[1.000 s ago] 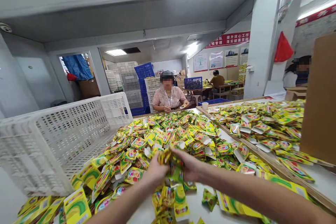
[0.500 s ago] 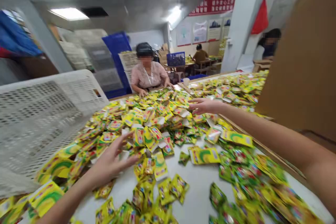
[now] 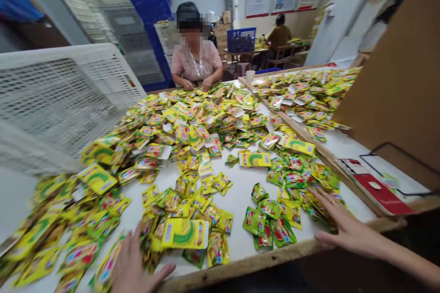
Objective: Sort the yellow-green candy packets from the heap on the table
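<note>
Small yellow and green candy packets and flat yellow boxes are heaped over the white table [image 3: 240,194]. My left hand [image 3: 132,265], fingers spread, rests at the near left beside a pile of yellow packets [image 3: 172,201]; a yellow box [image 3: 185,233] lies on that pile, right of the hand. My right hand [image 3: 338,222] is at the near right edge with fingers stretched over green and yellow packets [image 3: 314,203]; whether it touches them I cannot tell. Green packets with red fruit pictures [image 3: 270,222] form a small group to its left.
A white perforated crate [image 3: 68,100] tilts at the left. A wooden strip [image 3: 295,130] divides the table, with more packets [image 3: 309,91] beyond. At the right stand a cardboard sheet [image 3: 385,68] and a red-and-white box [image 3: 378,192]. Across the table a co-worker [image 3: 195,62] handles packets.
Both my hands have drawn back toward the near edge, the right one from over the far heap. The view has tilted down. A yellow box now lies on the near yellow pile.
</note>
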### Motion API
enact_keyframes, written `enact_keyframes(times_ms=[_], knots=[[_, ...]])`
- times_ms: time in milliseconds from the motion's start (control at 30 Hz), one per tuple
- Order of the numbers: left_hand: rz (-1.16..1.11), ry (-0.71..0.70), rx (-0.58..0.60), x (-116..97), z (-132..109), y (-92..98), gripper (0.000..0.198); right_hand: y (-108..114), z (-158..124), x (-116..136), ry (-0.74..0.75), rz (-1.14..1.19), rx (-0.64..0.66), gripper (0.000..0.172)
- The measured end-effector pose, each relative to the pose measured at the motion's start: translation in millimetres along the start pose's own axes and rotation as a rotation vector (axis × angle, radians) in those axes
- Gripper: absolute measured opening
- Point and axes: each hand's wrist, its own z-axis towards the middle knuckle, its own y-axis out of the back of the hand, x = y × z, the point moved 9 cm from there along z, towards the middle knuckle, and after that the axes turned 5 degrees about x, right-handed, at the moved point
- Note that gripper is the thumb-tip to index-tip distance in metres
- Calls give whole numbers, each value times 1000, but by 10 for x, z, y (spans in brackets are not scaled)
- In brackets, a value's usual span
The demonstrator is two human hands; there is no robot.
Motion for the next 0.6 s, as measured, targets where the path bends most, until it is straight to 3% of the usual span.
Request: enact_keyframes(times_ms=[167,367,467,600], knots=[[88,71,145,-294,140,-38,122,-378,309,325,105,-188,-174,98],[-22,27,208,-570,244,-79,125,-539,665,1158,305,-159,-269,89],[-16,30,165,-544,135,55,126,-506,624,1590,463,-116,-268,90],[-90,69,147,-231,-113,235,127,-600,395,1894,735,-144,-177,93]])
